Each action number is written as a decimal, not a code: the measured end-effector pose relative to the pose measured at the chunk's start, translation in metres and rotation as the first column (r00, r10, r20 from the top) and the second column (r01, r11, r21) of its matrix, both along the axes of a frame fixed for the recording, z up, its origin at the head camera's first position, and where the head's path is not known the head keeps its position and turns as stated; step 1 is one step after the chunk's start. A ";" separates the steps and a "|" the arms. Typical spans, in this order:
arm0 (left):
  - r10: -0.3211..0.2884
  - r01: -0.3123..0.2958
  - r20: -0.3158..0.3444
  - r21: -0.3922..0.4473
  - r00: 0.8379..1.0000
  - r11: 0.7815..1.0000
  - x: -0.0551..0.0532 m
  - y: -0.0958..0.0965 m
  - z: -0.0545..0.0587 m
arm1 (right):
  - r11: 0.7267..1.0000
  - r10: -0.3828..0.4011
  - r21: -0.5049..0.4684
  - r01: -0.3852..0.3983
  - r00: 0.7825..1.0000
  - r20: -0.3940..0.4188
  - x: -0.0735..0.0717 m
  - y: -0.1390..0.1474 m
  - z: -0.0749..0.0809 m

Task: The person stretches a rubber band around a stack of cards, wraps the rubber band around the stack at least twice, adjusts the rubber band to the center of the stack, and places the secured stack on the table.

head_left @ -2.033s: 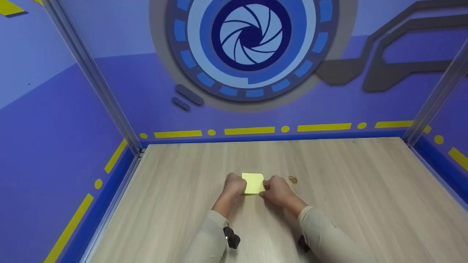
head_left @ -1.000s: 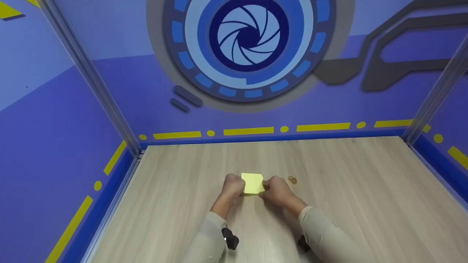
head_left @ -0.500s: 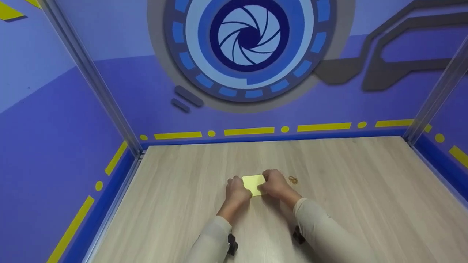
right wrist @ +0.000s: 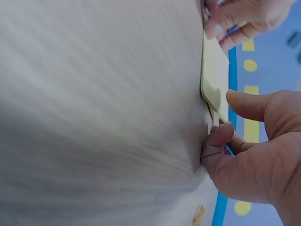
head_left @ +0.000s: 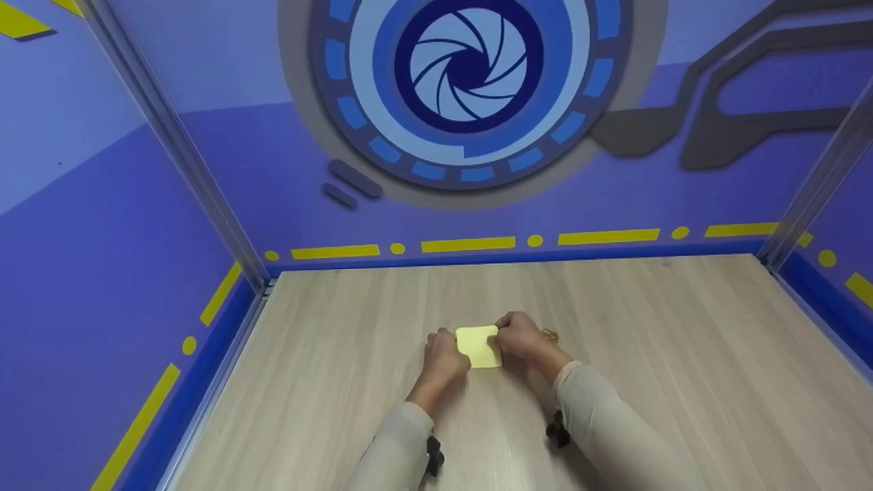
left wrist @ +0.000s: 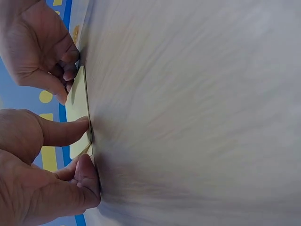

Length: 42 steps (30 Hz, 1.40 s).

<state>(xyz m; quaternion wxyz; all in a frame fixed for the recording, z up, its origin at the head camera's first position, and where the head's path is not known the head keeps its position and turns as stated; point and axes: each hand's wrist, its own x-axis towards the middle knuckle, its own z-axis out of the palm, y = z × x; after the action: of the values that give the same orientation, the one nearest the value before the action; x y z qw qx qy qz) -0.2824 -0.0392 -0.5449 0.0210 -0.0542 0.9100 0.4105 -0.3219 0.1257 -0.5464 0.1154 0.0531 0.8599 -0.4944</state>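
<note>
Between my hands, on the wooden table (head_left: 341,341), is a pale yellow square of paper (head_left: 479,346) with rounded corners. It looks thin and layered at its edge in the right wrist view, where a lower layer (right wrist: 211,114) shows under the top one. My left hand (head_left: 445,356) pinches its left side, thumb on top and fingers at the edge. My right hand (head_left: 525,336) pinches the right side, thumb on the upper face and curled fingers below the edge (right wrist: 225,113). The undersides of the paper are hidden.
Small orange-brown loops like rubber bands (head_left: 550,335) lie just right of my right hand, partly hidden behind it. A blue-purple printed wall (head_left: 382,225) stands behind the table, with metal posts (head_left: 225,225) at the corners.
Both hands have shifted slightly on the paper. The right hand has moved up towards its far right corner, and the left thumb lies nearer the lower left. The square has moved a little right.
</note>
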 end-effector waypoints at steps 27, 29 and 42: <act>-0.248 0.255 0.083 -0.095 0.965 0.962 -0.022 -0.034 0.000 | 1.000 -0.023 -0.020 0.022 0.998 -0.061 0.002 0.002 -0.004; -0.282 0.291 0.081 -0.129 0.956 0.948 -0.025 -0.038 -0.001 | 1.000 -0.002 0.012 0.003 0.997 -0.077 0.003 0.001 -0.005; -0.339 0.344 0.063 -0.113 0.939 0.932 -0.025 -0.035 -0.001 | 0.992 0.073 0.111 -0.062 0.992 -0.099 0.003 0.005 -0.005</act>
<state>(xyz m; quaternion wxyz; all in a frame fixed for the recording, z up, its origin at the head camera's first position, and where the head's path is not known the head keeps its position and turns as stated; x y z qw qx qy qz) -0.3071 -0.0746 -0.5462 0.1081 0.0946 0.9283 0.3430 -0.3188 0.1305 -0.5514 0.0845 0.0046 0.8914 -0.4452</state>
